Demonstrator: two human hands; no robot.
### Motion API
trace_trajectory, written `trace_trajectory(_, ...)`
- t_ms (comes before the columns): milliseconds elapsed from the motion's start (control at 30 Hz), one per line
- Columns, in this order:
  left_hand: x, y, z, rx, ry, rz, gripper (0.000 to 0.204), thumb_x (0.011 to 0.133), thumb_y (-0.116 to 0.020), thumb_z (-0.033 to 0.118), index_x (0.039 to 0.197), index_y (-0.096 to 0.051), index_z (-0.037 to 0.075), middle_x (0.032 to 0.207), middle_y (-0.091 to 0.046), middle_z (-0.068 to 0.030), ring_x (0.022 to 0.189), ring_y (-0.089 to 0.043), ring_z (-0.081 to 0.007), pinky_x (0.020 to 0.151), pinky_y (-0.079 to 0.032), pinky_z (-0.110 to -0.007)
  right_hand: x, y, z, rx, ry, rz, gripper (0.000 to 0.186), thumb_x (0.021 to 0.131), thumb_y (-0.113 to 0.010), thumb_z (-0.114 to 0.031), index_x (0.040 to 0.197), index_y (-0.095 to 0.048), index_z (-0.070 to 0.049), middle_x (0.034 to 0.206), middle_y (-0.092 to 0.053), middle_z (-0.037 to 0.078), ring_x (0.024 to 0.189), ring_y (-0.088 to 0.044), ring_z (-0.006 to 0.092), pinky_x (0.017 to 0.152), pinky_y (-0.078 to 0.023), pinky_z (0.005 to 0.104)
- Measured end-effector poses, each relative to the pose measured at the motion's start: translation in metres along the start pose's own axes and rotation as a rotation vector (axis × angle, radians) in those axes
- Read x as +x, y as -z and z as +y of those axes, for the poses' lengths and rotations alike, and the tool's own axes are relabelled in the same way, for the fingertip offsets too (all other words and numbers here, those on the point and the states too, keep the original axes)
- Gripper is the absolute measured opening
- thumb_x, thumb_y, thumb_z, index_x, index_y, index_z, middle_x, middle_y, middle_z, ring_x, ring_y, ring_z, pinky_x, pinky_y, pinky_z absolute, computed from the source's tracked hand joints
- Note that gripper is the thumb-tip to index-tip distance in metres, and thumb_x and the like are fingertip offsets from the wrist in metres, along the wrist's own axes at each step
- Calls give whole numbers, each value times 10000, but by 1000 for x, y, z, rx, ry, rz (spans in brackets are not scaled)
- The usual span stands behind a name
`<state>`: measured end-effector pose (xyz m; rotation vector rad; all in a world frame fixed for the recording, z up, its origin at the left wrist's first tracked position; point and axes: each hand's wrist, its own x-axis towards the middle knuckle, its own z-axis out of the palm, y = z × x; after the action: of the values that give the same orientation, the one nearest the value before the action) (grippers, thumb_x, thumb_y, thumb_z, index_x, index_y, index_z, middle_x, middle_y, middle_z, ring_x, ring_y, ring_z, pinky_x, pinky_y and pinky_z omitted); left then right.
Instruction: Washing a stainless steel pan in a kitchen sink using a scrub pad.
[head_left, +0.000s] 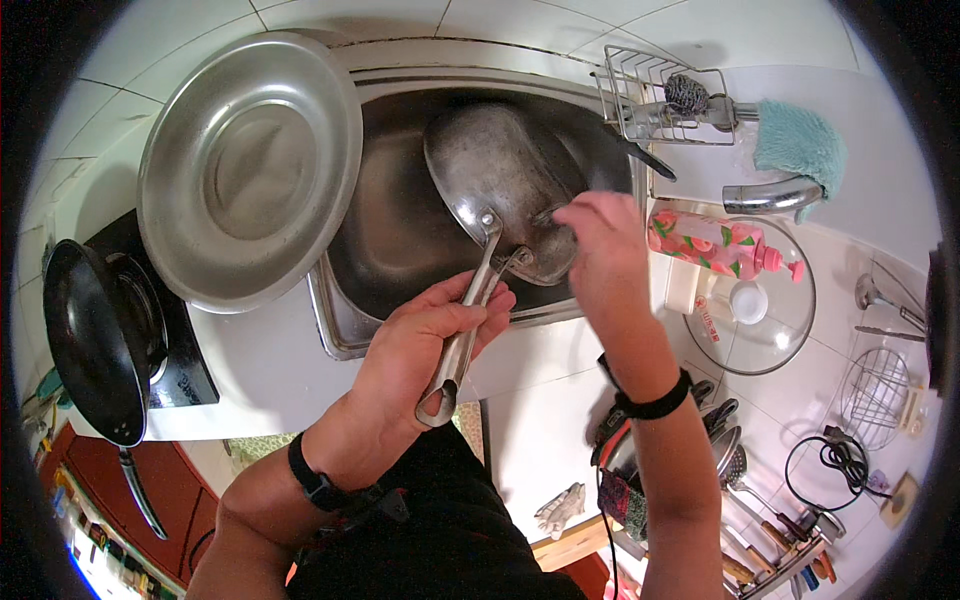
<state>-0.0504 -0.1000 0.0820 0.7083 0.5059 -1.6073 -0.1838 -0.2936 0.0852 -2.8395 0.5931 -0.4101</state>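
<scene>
A grey metal pan (pixel 490 160) with a riveted metal handle is tilted over the sink (pixel 375 240), its surface dull and stained. Wrapped round the handle, my left hand (pixel 425 325) is closed; the handle's end with its hanging hole sticks out below the palm. My right hand (pixel 603 235) is at the pan's right side, fingers bent together and partly blurred. Something small and grey shows by its fingertips, too unclear to name.
Left of the sink stand a wide metal basin (pixel 165 190) and a black frying pan (pixel 85 340) on a cooktop (pixel 195 375). On the right are a wire rack (pixel 625 105) with a scourer (pixel 686 94), the faucet (pixel 770 195), a pink pump bottle (pixel 705 240) and a glass lid (pixel 785 335).
</scene>
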Motion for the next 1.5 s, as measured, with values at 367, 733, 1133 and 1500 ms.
trace_trajectory(367, 0, 3, 7, 84, 20, 31, 417, 986, -540, 10, 1400, -543, -41, 1208, -686, -113, 1036, -667, -160, 954, -544, -255, -39, -37, -49, 86, -165, 183, 288, 754, -633, 88, 1006, -709, -30, 1035, -663, 142, 994, -615, 361, 883, -517, 443)
trace_trajectory(733, 0, 0, 7, 29, 34, 61, 414, 978, -558, 3, 1390, -538, -22, 1153, -694, -98, 976, -664, -158, 942, -546, -252, -54, -40, -66, 139, -321, 185, 335, 741, -638, 115, 1030, -718, -32, 1035, -664, 141, 989, -619, 359, 873, -529, 434)
trace_trajectory(1133, 0, 6, 1, 80, 51, 32, 430, 996, -547, 20, 1423, -517, -29, 1244, -669, -126, 1053, -668, -179, 1013, -553, -284, -32, -11, -57, 163, -322, 136, 245, 813, -672, 110, 981, -752, -49, 1018, -686, 130, 989, -647, 332, 852, -538, 397)
trace_trajectory(1500, 1, 8, 2, 40, 79, 10, 412, 1018, -541, 51, 1422, -524, -29, 1269, -666, -134, 1137, -671, -208, 982, -571, -324, 29, -26, -30, 348, 190, -199, 136, 785, -618, -80, 887, -703, -47, 901, -646, 103, 910, -600, 329, 808, -503, 412)
